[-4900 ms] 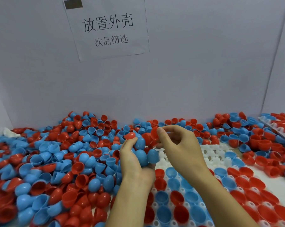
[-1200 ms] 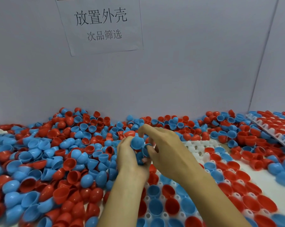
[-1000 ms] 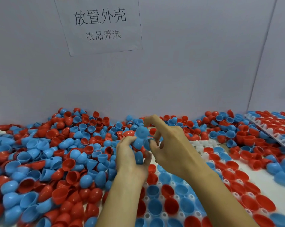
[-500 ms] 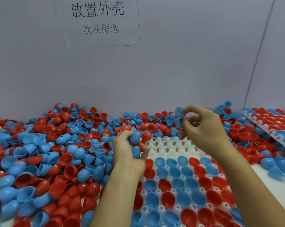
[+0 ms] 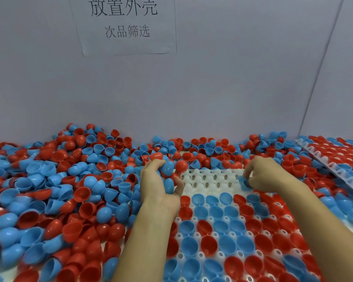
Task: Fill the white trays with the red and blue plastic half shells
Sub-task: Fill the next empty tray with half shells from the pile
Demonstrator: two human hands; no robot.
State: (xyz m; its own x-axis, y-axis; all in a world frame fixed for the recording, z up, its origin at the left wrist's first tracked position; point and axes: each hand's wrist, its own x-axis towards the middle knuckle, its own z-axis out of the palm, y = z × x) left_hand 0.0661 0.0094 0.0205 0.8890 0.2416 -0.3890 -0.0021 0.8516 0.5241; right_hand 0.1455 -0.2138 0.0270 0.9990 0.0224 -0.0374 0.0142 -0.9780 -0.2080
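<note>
Two bare far rows in white tray, nearer cups shell-filled.

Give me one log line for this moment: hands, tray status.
left hand: holds clutch of shells | right hand: pinches blue shell at tray's far rows | white tray: near rows filled, far rows empty

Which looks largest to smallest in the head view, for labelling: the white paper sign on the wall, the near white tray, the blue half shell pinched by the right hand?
1. Near white tray
2. White paper sign; cropped, so uncertain
3. Blue half shell
</note>
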